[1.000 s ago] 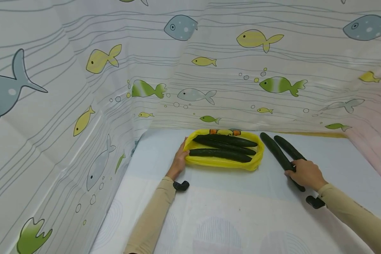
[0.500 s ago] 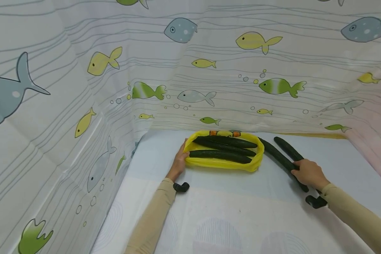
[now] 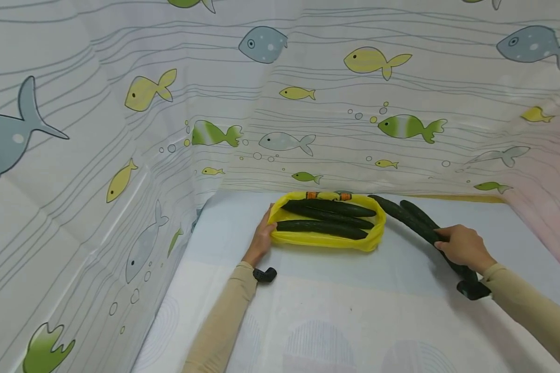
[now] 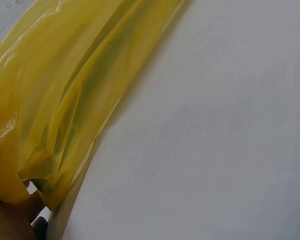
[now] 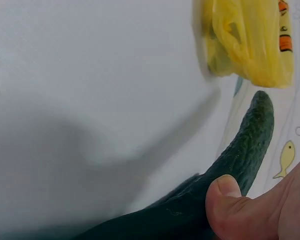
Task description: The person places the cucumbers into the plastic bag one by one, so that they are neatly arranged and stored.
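Note:
A yellow plastic bag point(image 3: 326, 241) lies with its mouth spread wide, and three dark green cucumbers point(image 3: 322, 228) show inside it. My left hand point(image 3: 260, 242) grips the bag's left end, thumb at the rim; in the left wrist view the bag's folds point(image 4: 85, 105) cover most of that hand's work. To the right of the bag, my right hand point(image 3: 462, 247) holds a long cucumber point(image 3: 408, 221), its far tip close to the bag's right rim. The right wrist view shows the thumb point(image 5: 227, 200) pressed along this cucumber. Another cucumber point(image 3: 419, 212) lies just behind it, partly hidden.
The white table point(image 3: 345, 311) carries faint printed shapes. A curtain point(image 3: 326, 114) printed with fish stands up along the back and left. At the bag's back edge shows an orange-and-yellow patterned strip point(image 3: 329, 196). Dark wrist cameras point(image 3: 265, 275) sit at both wrists.
The right hand has raised its cucumber and drawn slightly right and back, while the cucumber's far tip has swung left toward the bag. The left hand keeps its hold on the bag.

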The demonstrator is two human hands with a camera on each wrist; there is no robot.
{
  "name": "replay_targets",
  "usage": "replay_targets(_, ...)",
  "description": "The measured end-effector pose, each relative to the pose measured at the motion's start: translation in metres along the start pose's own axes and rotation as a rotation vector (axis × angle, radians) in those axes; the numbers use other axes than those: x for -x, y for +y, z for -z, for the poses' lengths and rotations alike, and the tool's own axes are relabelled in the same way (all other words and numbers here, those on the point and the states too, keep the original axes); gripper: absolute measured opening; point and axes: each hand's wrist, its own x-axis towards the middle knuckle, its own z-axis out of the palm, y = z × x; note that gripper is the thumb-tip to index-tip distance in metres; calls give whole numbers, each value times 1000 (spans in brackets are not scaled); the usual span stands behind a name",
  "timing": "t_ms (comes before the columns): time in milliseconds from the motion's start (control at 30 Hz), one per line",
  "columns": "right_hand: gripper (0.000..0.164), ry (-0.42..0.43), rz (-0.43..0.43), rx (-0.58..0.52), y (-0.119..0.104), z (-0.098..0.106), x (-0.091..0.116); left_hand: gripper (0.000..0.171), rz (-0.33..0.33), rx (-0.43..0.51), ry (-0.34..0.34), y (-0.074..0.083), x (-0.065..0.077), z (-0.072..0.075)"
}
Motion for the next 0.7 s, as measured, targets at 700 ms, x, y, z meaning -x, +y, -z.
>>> replay_targets(700,48,86,102,-47,-41,44,-7,67,10,1,-7,-1,-2,0)
